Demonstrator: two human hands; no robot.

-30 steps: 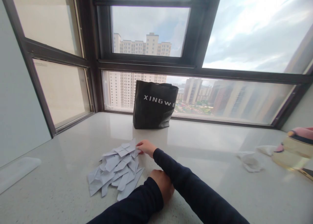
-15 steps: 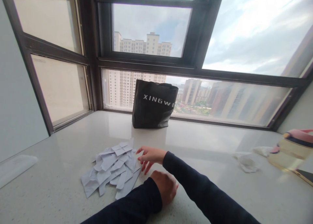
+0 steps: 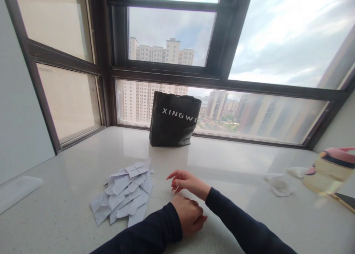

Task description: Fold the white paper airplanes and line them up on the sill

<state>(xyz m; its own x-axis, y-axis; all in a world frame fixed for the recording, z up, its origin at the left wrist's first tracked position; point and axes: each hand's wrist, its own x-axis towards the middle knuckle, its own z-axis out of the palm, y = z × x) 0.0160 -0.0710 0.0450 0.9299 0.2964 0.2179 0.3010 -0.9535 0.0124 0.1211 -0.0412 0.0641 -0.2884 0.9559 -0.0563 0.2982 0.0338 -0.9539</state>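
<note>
A loose heap of white paper pieces (image 3: 129, 193) lies on the pale speckled counter, left of my hands. My right hand (image 3: 188, 182) hovers just right of the heap, fingers apart and curved, with nothing in them. Nearer to me, my left hand (image 3: 190, 215) is closed with its back upward, beside the lower right of the heap; whatever its fingers hold, if anything, is hidden. A black bag (image 3: 174, 130) with white lettering stands upright behind the heap, near the window.
At the right are a bottle with a pink lid (image 3: 330, 172), crumpled white tissue (image 3: 280, 183) and a dark flat device (image 3: 345, 200). A translucent white item (image 3: 20, 191) lies at the far left. Window frames border the counter.
My right hand has moved right, away from the paper heap. My left hand has shifted slightly right. Papers at the heap's right edge have moved left, closer in.
</note>
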